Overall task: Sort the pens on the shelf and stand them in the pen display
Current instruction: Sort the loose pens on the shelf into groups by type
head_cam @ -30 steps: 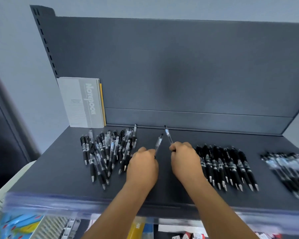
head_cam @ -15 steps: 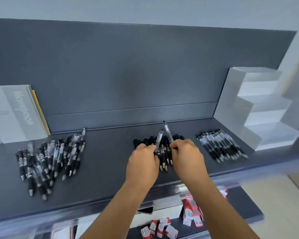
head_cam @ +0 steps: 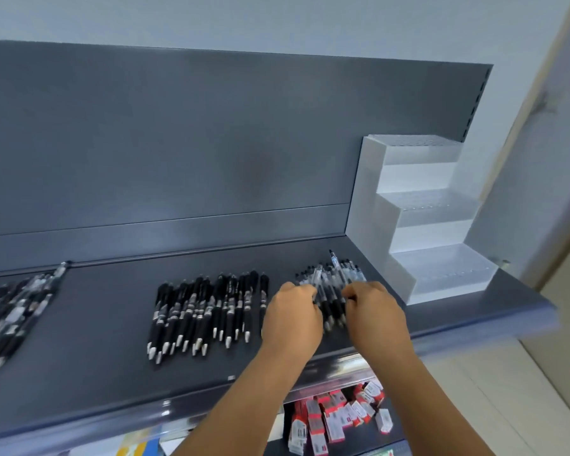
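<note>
My left hand [head_cam: 292, 315] grips a clear-barrelled pen [head_cam: 317, 277] that points up and away. My right hand [head_cam: 374, 312] holds a second clear pen [head_cam: 336, 263] the same way. Both hands hover over a small pile of clear pens [head_cam: 352, 273] at the right of the dark shelf [head_cam: 106, 340]. A row of black pens [head_cam: 208, 307] lies in the middle, left of my left hand. A mixed heap of pens [head_cam: 14, 307] is at the far left, blurred. The white stepped pen display [head_cam: 441, 271] stands at the shelf's right end, with no pens in its tiers.
The shelf's grey back panel [head_cam: 211, 143] rises behind the pens. Below the shelf's front edge, a lower shelf holds several small red and white boxes [head_cam: 336, 419]. A pale wall and door frame [head_cam: 540, 126] stand to the right.
The view has swung right. Both hands, each still holding a pen, moved from beside the mixed heap, past the black row, to over the clear pile next to the display.
</note>
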`<state>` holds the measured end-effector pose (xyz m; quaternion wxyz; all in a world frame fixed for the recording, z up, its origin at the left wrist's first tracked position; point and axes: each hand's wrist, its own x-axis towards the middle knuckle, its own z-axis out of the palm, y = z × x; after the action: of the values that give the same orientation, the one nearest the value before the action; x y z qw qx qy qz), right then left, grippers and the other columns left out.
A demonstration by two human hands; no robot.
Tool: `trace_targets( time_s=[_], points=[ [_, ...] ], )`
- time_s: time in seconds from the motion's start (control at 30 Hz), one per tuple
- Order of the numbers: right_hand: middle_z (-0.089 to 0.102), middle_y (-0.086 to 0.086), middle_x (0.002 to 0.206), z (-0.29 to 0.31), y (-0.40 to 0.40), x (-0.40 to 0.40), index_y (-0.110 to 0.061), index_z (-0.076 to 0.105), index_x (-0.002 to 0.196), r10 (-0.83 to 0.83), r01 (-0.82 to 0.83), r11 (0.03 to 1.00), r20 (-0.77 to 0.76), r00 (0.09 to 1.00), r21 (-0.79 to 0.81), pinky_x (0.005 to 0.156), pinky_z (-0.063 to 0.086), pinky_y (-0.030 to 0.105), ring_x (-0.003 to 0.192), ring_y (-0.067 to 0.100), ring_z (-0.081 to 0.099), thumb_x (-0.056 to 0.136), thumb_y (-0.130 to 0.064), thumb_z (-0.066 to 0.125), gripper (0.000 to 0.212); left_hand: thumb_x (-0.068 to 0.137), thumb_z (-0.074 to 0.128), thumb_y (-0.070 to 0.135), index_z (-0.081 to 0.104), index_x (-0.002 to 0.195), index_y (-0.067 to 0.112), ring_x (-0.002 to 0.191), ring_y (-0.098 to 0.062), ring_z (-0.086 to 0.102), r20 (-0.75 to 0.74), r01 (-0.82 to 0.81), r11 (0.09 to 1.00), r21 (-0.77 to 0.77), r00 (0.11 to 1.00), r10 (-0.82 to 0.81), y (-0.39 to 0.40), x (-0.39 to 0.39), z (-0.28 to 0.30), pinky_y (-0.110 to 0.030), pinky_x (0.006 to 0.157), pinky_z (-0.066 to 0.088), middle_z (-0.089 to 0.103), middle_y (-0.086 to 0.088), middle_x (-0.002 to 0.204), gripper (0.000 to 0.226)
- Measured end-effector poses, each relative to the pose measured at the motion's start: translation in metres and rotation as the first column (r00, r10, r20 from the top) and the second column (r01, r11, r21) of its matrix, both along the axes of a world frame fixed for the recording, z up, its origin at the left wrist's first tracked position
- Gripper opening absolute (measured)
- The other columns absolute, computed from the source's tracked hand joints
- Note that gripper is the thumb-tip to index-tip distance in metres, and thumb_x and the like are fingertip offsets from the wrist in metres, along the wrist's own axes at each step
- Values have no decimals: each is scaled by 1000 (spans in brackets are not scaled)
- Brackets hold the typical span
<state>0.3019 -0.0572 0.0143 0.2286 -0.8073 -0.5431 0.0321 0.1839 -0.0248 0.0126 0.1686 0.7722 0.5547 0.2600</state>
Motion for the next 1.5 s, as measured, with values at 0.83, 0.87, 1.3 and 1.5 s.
trace_targets(
  time_s=[0.83,0.87,1.3,1.5],
  points=[
    [44,-1,138,3,0,-23,-19,44,136,330,-323,944,122,936,-74,101,34,24,127,19,37,96,-22,46,40,97,45,24,46,133,17,124,-20,37,-286,32,993,117,958,3,-2,-22,-5,-31,97,41,48,0,130,37],
    [41,-2,142,4,-1,-34,-19,39,140,349,-343,937,127,928,-71,104,31,24,130,18,34,96,-24,46,44,97,45,26,43,136,18,126,-19,36,-290,34,991,128,957,5,-4,-35,-3,-29,101,38,47,1,133,40],
    [28,-2,153,10,-4,-216,-19,27,148,525,-521,851,115,843,-65,117,14,26,143,16,18,97,-31,47,56,96,46,31,28,147,20,139,-16,24,-307,-61,988,142,946,103,-26,-232,4,-25,113,18,32,2,150,55],
    [27,-1,153,7,-5,-291,-17,25,149,588,-583,809,120,800,-73,117,13,26,143,16,17,97,-34,45,58,96,48,31,27,148,19,140,-16,23,-310,-134,982,132,936,169,-36,-311,-2,-26,115,20,32,1,151,58]
  ],
)
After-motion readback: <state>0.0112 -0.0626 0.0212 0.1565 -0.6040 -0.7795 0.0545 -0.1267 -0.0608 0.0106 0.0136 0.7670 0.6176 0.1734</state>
